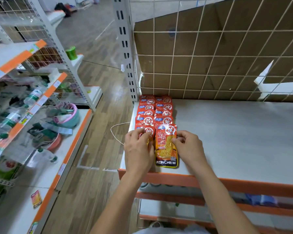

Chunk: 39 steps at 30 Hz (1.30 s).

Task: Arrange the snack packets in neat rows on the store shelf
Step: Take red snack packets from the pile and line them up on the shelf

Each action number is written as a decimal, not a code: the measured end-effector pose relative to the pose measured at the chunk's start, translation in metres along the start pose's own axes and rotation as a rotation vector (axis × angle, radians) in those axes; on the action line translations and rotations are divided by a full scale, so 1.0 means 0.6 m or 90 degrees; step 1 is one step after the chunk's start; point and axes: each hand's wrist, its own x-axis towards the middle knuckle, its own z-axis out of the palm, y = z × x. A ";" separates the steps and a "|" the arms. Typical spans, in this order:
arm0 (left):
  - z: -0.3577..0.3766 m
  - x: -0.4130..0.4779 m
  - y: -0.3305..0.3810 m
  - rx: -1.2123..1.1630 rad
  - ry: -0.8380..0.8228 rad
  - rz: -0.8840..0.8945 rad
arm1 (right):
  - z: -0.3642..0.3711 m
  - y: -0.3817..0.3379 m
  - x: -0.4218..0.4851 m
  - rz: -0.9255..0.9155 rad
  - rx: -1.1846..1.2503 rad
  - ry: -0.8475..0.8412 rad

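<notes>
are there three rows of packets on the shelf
No, the packets lie in just two overlapping rows, side by side at the left end of the shelf.

- Left hand (139,149), at the centre of the frame, back up, fingers curled down onto the left front packet (148,130).
- Right hand (189,147), just right of it, fingertips pinching the right front packet (166,149) at its edge.
- Both bare forearms rise from the lower edge, converging.

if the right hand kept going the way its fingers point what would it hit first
The front packet of the right row: the right hand points left, and its fingers seem to pinch that packet's edge already. Beyond it lies the left hand.
</notes>
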 end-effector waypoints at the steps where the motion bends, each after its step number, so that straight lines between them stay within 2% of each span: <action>1: 0.000 0.000 0.000 -0.002 0.002 0.002 | 0.000 -0.001 0.000 -0.004 -0.011 -0.001; 14: 0.000 -0.004 0.004 0.011 -0.001 -0.005 | 0.010 -0.001 -0.002 -0.048 -0.117 0.035; 22: -0.002 -0.005 0.043 0.052 0.037 0.021 | -0.035 0.012 -0.021 -0.095 -0.094 0.078; 25: 0.010 -0.006 0.089 0.047 0.044 0.067 | -0.089 0.034 -0.038 -0.166 -0.160 0.133; 29: 0.031 -0.014 0.172 0.014 0.032 0.147 | -0.196 0.074 -0.065 -0.183 -0.231 0.260; 39: 0.135 -0.111 0.437 -0.082 -0.065 0.211 | -0.506 0.225 -0.167 -0.073 -0.269 0.411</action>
